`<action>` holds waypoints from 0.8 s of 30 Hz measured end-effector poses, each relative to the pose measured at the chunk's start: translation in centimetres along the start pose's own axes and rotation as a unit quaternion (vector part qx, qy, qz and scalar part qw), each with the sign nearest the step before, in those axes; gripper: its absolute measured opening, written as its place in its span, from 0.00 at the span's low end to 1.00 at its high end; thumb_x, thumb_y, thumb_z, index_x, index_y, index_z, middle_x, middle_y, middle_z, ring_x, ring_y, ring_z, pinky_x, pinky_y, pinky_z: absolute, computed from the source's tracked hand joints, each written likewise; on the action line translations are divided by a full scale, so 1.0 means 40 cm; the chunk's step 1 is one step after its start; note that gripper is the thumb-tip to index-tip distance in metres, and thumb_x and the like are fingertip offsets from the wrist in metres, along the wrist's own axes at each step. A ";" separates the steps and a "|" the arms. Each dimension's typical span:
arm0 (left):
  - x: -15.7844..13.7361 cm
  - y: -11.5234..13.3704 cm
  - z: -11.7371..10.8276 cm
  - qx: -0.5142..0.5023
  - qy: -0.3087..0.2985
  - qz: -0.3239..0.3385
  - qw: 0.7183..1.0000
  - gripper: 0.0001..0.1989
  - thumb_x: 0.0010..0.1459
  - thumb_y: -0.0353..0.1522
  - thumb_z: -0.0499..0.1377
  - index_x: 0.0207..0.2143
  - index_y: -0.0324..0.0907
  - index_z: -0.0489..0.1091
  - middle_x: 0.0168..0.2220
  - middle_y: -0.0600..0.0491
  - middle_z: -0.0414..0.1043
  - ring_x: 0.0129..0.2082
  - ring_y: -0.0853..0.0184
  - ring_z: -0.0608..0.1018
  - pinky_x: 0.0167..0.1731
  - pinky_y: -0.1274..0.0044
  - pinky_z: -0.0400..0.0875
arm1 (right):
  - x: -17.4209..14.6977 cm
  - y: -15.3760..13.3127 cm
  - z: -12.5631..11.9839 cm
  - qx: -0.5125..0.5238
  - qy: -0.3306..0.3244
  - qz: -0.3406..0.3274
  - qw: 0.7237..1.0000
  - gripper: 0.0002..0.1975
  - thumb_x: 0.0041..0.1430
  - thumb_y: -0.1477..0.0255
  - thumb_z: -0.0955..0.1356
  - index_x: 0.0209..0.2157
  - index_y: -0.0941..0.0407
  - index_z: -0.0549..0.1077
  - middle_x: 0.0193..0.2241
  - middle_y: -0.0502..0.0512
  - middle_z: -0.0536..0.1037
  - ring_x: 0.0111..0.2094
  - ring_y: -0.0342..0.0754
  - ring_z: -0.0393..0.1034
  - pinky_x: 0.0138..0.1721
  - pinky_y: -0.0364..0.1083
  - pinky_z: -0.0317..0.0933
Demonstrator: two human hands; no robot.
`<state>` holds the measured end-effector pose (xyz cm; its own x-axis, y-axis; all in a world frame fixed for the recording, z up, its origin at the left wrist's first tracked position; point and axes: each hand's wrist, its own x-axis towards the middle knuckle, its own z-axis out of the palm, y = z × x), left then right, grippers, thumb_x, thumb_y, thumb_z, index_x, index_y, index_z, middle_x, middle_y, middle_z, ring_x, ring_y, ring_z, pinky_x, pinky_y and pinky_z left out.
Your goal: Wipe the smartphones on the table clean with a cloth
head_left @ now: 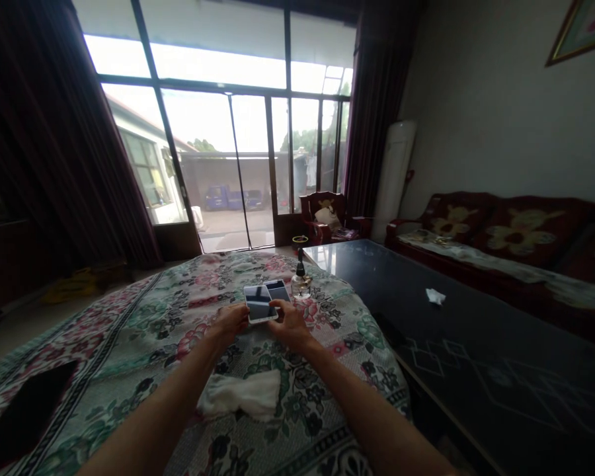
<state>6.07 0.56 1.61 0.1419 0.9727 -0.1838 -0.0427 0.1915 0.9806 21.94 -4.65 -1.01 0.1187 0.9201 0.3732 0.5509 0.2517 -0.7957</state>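
Observation:
A white-framed smartphone with a dark screen is held between my two hands above the patterned cloth. My left hand grips its left edge, and my right hand has fingers closed on the lower right edge. Just behind it lies a second dark-screened phone, partly covered by the first. To the right of both phones stands a small clear bottle with a black pump top. Nearer to me, between my forearms, a crumpled white cloth rests on the patterned cloth.
A dark glossy table adjoins on the right, with a crumpled white tissue on it. A flat black object lies at the lower left. Beyond are a wooden armchair, a long sofa and glass doors.

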 end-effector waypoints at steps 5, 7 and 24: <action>0.051 -0.017 0.073 -0.003 -0.002 -0.011 1.000 0.06 0.39 0.29 0.63 0.22 0.38 0.68 0.19 0.57 0.67 0.19 0.73 0.69 0.21 0.81 0.61 | 0.009 0.050 -0.024 -0.023 0.090 -0.092 0.991 0.20 0.47 0.82 0.66 0.45 0.57 0.73 0.49 0.61 0.75 0.53 0.52 0.68 0.56 0.52 0.60; 0.073 -0.024 0.089 0.001 0.002 -0.015 1.000 0.07 0.39 0.29 0.64 0.22 0.39 0.67 0.19 0.57 0.67 0.19 0.72 0.69 0.21 0.81 0.61 | 0.015 0.068 -0.025 -0.036 0.111 -0.100 0.988 0.21 0.47 0.82 0.65 0.45 0.57 0.73 0.49 0.62 0.75 0.54 0.52 0.67 0.57 0.52 0.59; 0.121 -0.057 0.082 0.081 -0.048 0.024 0.995 0.25 0.36 0.36 0.71 0.39 0.36 0.73 0.25 0.53 0.73 0.26 0.65 0.75 0.25 0.77 0.63 | 0.044 0.156 -0.012 -0.104 0.146 -0.059 0.982 0.16 0.49 0.79 0.67 0.42 0.60 0.73 0.43 0.63 0.77 0.48 0.56 0.70 0.52 0.54 0.62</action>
<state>10.08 4.40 -1.30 0.2369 0.9619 -0.1362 0.1069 0.1136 0.9878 26.01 -1.60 -5.10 0.2582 0.7556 0.6020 0.7277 0.2578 -0.6356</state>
